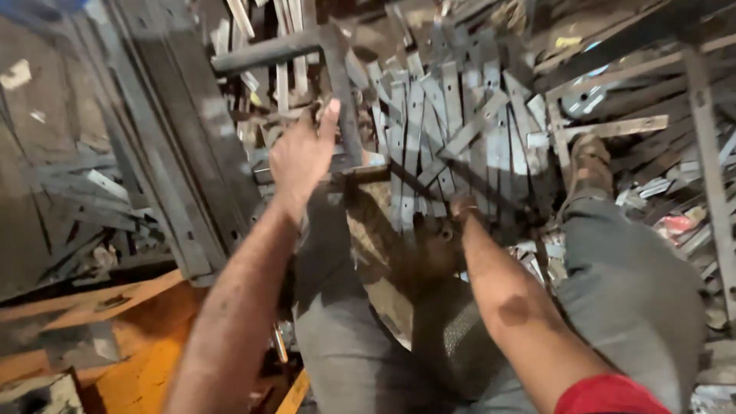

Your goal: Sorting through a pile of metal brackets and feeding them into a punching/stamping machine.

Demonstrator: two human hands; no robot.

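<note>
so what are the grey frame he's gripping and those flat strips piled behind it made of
The dark grey angled frame under the left hand looks like bare steel: dull, unpainted, straight rigid bars meeting at a corner. The pale grey flat strips heaped behind also seem to be metal, probably steel, with a faint sheen and sharp cut ends. Blur leaves the exact finish open.

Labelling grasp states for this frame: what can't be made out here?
Head view, the only one:
- Left hand: fingers wrap behind the dark L-shaped metal frame, so the fingertips are hidden.
- Right hand: motion-blurred and dim, reaching into the pile of grey flat metal strips; whether it holds anything cannot be told.
- Sandalled foot: blurred.
- Orange surface: cut off by the bottom edge.
</note>
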